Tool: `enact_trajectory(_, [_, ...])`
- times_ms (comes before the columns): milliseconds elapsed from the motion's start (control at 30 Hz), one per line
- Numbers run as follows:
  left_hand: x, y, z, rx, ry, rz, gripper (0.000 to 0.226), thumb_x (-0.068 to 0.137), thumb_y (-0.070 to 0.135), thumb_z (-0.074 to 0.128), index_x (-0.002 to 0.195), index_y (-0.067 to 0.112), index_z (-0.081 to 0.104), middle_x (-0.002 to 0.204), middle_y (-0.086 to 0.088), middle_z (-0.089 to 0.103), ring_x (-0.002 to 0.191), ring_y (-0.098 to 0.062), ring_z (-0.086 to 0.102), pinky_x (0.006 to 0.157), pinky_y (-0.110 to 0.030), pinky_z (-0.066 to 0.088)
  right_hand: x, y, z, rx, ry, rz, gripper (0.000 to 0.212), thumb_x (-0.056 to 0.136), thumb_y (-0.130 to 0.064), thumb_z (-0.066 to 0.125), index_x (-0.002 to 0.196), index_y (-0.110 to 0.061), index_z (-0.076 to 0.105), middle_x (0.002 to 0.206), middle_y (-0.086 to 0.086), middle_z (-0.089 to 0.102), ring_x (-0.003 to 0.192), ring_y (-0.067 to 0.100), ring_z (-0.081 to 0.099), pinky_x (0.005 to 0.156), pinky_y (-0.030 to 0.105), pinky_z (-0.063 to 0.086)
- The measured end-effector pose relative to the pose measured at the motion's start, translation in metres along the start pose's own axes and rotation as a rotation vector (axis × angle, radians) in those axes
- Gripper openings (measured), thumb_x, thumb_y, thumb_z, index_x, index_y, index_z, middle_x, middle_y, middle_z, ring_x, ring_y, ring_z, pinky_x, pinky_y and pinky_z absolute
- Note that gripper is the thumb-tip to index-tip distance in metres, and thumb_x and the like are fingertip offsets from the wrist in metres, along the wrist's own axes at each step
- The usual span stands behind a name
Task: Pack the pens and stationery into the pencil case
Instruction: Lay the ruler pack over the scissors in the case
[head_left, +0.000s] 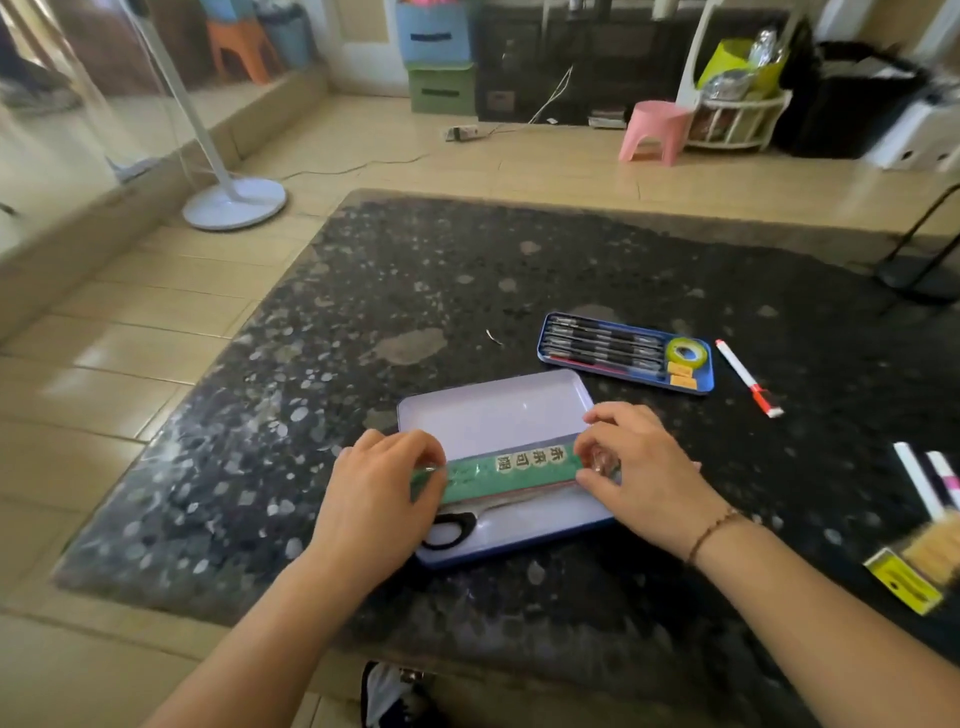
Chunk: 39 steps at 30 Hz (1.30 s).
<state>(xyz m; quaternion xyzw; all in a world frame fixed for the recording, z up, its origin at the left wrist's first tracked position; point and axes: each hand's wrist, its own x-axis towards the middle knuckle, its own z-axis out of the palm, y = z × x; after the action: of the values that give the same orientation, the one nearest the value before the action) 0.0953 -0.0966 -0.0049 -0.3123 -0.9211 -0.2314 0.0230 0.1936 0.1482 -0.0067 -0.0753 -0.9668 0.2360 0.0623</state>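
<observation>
An open tin pencil case (493, 415) with a pale lilac inside lies on the dark speckled table (467, 270). Across it runs a long green packet (511, 470) printed with characters. My left hand (382, 483) pinches its left end and my right hand (631, 467) pinches its right end. Under the packet, black-handled scissors (452, 530) lie in the case. A second blue tin tray (626, 352) further back holds several dark pens, a green tape roll (687, 352) and two yellow erasers (681, 375). A white marker with a red cap (748, 378) lies to its right.
At the right edge of the table lie two white pens (930, 480), a brush (935, 553) and a yellow box (904, 582). On the floor beyond stand a white fan base (234, 202), a pink stool (655, 130) and a black chair leg (919, 249).
</observation>
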Motion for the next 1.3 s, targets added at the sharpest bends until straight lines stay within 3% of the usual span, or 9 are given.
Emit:
enact_trajectory(100, [-0.008, -0.007, 0.002, 0.053, 0.014, 0.033, 0.011, 0.081, 0.03, 0.07, 0.091, 0.026, 0.066, 0.109, 0.007, 0.053, 0.094, -0.017, 0.048, 0.081, -0.033, 0.045, -0.004, 0.002, 0.001, -0.118, 0.066, -0.02, 0.016, 0.078, -0.028, 0.072, 0.092, -0.024, 0.067, 0.132, 0.001, 0.045, 0.125, 0.02, 0.03, 0.104, 0.036, 0.033])
enact_trajectory(267, [-0.013, -0.013, -0.009, -0.041, 0.022, 0.012, 0.02, 0.081, 0.033, 0.069, 0.098, 0.027, 0.063, 0.099, 0.014, 0.053, 0.082, -0.01, 0.051, 0.069, -0.024, 0.04, -0.026, 0.002, -0.007, -0.063, 0.256, 0.039, 0.028, 0.077, -0.019, 0.073, 0.103, -0.014, 0.067, 0.111, 0.002, 0.052, 0.105, 0.012, 0.043, 0.087, 0.021, 0.038])
enact_trajectory(467, [-0.015, -0.01, -0.013, 0.076, -0.094, 0.087, 0.037, 0.07, 0.055, 0.064, 0.101, 0.036, 0.062, 0.101, 0.019, 0.055, 0.087, -0.01, 0.047, 0.075, -0.031, 0.044, -0.029, 0.008, -0.003, -0.051, 0.148, 0.094, 0.034, 0.078, -0.02, 0.072, 0.111, -0.016, 0.065, 0.124, -0.001, 0.048, 0.11, 0.011, 0.046, 0.095, 0.025, 0.041])
enact_trajectory(667, [-0.013, -0.003, -0.002, 0.182, -0.072, 0.087, 0.029, 0.069, 0.036, 0.079, 0.095, 0.025, 0.073, 0.098, 0.009, 0.06, 0.088, -0.018, 0.052, 0.074, -0.035, 0.044, -0.029, 0.01, -0.007, -0.077, 0.124, 0.085, 0.027, 0.077, -0.017, 0.073, 0.104, -0.015, 0.068, 0.111, -0.003, 0.056, 0.097, 0.004, 0.047, 0.082, 0.012, 0.039])
enact_trajectory(867, [-0.015, 0.005, 0.0, 0.309, -0.073, 0.136, 0.03, 0.073, 0.047, 0.066, 0.094, 0.026, 0.071, 0.095, 0.009, 0.061, 0.084, -0.019, 0.054, 0.073, -0.036, 0.043, -0.031, 0.006, -0.008, -0.245, 0.161, 0.046, 0.026, 0.073, -0.021, 0.076, 0.098, -0.017, 0.07, 0.109, 0.002, 0.062, 0.103, 0.019, 0.054, 0.081, 0.031, 0.05])
enact_trajectory(967, [-0.015, 0.004, -0.003, 0.289, -0.088, 0.139, 0.03, 0.073, 0.045, 0.073, 0.097, 0.027, 0.07, 0.096, 0.01, 0.062, 0.082, -0.017, 0.056, 0.072, -0.034, 0.043, -0.039, -0.018, -0.004, -0.255, 0.236, -0.15, 0.012, 0.079, -0.023, 0.067, 0.089, -0.017, 0.069, 0.098, 0.001, 0.064, 0.093, 0.02, 0.054, 0.076, 0.037, 0.05])
enact_trajectory(1067, [-0.013, 0.005, -0.006, 0.257, -0.099, 0.163, 0.026, 0.075, 0.037, 0.075, 0.097, 0.025, 0.069, 0.095, 0.009, 0.064, 0.082, -0.017, 0.061, 0.072, -0.034, 0.046, -0.043, -0.053, 0.018, -0.173, 0.028, -0.347, 0.021, 0.089, -0.033, 0.05, 0.083, -0.021, 0.066, 0.085, -0.004, 0.065, 0.081, 0.017, 0.057, 0.073, 0.035, 0.049])
enact_trajectory(1233, [-0.012, 0.004, -0.02, 0.181, -0.194, 0.206, 0.039, 0.075, 0.033, 0.074, 0.112, 0.024, 0.065, 0.106, 0.007, 0.062, 0.093, -0.018, 0.06, 0.08, -0.034, 0.05, -0.018, -0.081, 0.027, -0.184, -0.163, -0.284, 0.024, 0.093, -0.03, 0.044, 0.098, -0.02, 0.066, 0.098, 0.0, 0.066, 0.089, 0.019, 0.054, 0.078, 0.033, 0.046])
enact_trajectory(1300, [-0.009, 0.006, -0.024, 0.154, -0.197, 0.213, 0.031, 0.075, 0.02, 0.072, 0.106, 0.021, 0.068, 0.102, 0.004, 0.064, 0.09, -0.02, 0.062, 0.074, -0.035, 0.052, -0.016, -0.085, 0.024, -0.199, -0.176, -0.307, 0.025, 0.093, -0.031, 0.044, 0.097, -0.02, 0.066, 0.098, 0.001, 0.067, 0.088, 0.02, 0.055, 0.072, 0.032, 0.041])
